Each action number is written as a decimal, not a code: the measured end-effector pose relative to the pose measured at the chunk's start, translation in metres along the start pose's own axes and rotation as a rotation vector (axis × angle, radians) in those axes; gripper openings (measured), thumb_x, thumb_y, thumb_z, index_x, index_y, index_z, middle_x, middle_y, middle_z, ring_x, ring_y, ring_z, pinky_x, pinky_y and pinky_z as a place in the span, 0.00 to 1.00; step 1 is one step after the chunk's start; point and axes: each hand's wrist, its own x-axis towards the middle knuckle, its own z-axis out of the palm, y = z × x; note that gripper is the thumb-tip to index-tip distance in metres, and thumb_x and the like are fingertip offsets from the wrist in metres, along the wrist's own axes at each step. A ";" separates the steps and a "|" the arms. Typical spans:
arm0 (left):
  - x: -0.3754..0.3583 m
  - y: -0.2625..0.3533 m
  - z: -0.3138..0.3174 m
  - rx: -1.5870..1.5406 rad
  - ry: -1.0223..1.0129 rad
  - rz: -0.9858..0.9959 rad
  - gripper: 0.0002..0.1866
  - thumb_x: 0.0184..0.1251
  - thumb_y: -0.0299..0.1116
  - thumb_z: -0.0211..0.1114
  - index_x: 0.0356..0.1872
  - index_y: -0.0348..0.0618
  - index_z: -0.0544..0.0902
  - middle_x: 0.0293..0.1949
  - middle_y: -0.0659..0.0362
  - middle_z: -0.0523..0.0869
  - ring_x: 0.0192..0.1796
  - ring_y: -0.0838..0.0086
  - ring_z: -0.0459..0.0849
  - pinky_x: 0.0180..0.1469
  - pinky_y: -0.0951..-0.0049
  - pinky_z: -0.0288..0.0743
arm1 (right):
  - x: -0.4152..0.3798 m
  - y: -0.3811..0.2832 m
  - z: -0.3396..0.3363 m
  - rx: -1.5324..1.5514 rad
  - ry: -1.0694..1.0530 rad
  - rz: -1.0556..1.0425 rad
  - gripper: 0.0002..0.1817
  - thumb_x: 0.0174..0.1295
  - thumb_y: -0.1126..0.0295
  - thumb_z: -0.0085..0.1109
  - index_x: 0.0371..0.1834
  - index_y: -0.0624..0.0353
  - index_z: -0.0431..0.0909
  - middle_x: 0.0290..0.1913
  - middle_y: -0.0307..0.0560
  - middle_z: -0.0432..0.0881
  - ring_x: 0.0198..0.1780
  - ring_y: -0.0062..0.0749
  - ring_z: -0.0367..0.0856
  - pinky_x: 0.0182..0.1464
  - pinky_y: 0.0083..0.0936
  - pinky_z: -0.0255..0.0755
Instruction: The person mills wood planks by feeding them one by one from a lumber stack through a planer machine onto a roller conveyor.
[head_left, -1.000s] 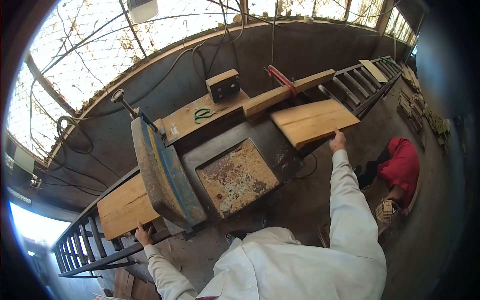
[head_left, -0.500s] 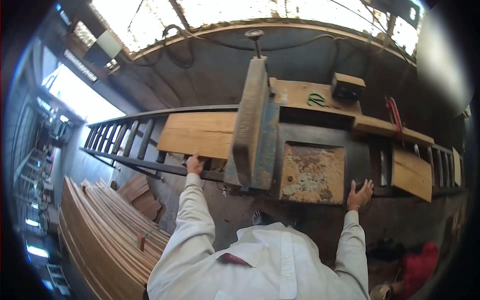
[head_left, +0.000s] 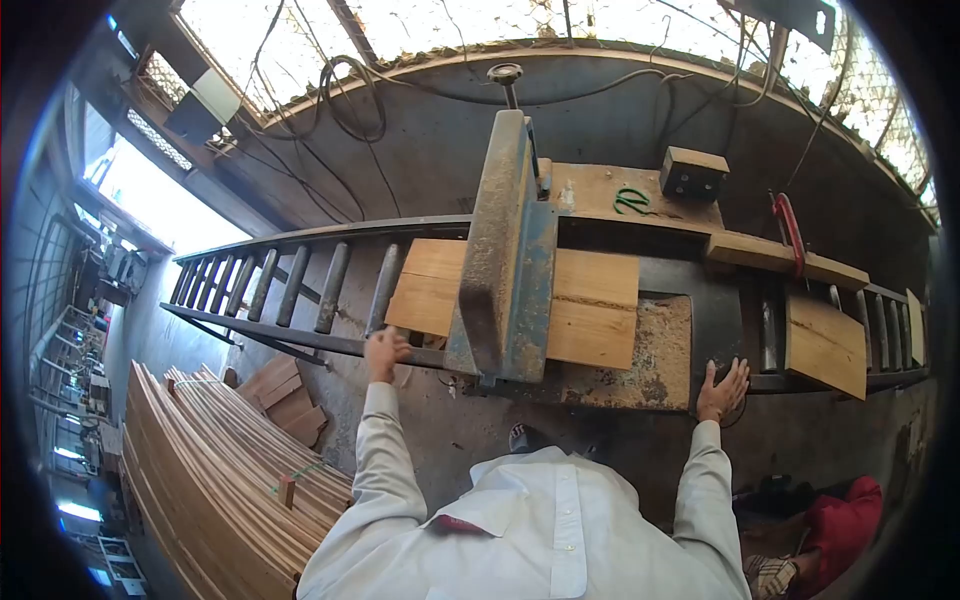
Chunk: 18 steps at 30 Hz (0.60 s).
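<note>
A wooden board (head_left: 595, 315) passes under the blue-and-brown upright housing (head_left: 495, 220) of a woodworking machine, showing on both sides of it. A dark, rough line runs along its right part. My left hand (head_left: 384, 352) is at the front rail of the roller conveyor (head_left: 300, 335), just below the board's left end, fingers apart and holding nothing. On the front right of the dark machine table (head_left: 716, 320), my right hand (head_left: 722, 390) lies flat with spread fingers. Beside it, further right, another board (head_left: 826, 345) rests on the right-hand rollers.
Sawdust covers a worn plate (head_left: 665, 350) in the table. Behind it are a wooden fence bar (head_left: 790, 260), a red clamp (head_left: 790, 232), a switch box (head_left: 695, 175) and green cord (head_left: 632, 201). Stacked planks (head_left: 230, 450) lie at left. A person in red (head_left: 845, 530) is low at right.
The board has slid right, from mostly on the left rollers to under the housing and onto the table. My left hand has come off it, slightly lower; my right hand has barely moved.
</note>
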 end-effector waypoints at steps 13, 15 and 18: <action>0.070 0.014 0.001 0.748 -0.012 0.570 0.22 0.71 0.42 0.61 0.53 0.33 0.82 0.49 0.45 0.87 0.53 0.59 0.85 0.57 0.64 0.75 | -0.080 -0.119 -0.006 0.443 -0.208 -0.392 0.41 0.61 0.48 0.62 0.67 0.69 0.62 0.71 0.65 0.62 0.75 0.58 0.54 0.76 0.47 0.47; 0.061 0.009 0.006 0.666 -0.036 0.612 0.21 0.71 0.41 0.61 0.54 0.32 0.82 0.48 0.46 0.88 0.51 0.61 0.86 0.56 0.66 0.76 | -0.090 -0.141 -0.009 0.559 -0.204 -0.239 0.44 0.61 0.45 0.62 0.68 0.70 0.60 0.72 0.67 0.59 0.77 0.58 0.49 0.77 0.48 0.42; 0.048 0.002 0.019 0.551 -0.106 0.536 0.19 0.71 0.38 0.61 0.53 0.32 0.83 0.47 0.50 0.88 0.49 0.66 0.86 0.54 0.69 0.76 | -0.082 -0.125 -0.011 0.517 -0.205 -0.173 0.46 0.60 0.44 0.63 0.69 0.71 0.59 0.74 0.68 0.54 0.80 0.57 0.40 0.79 0.50 0.33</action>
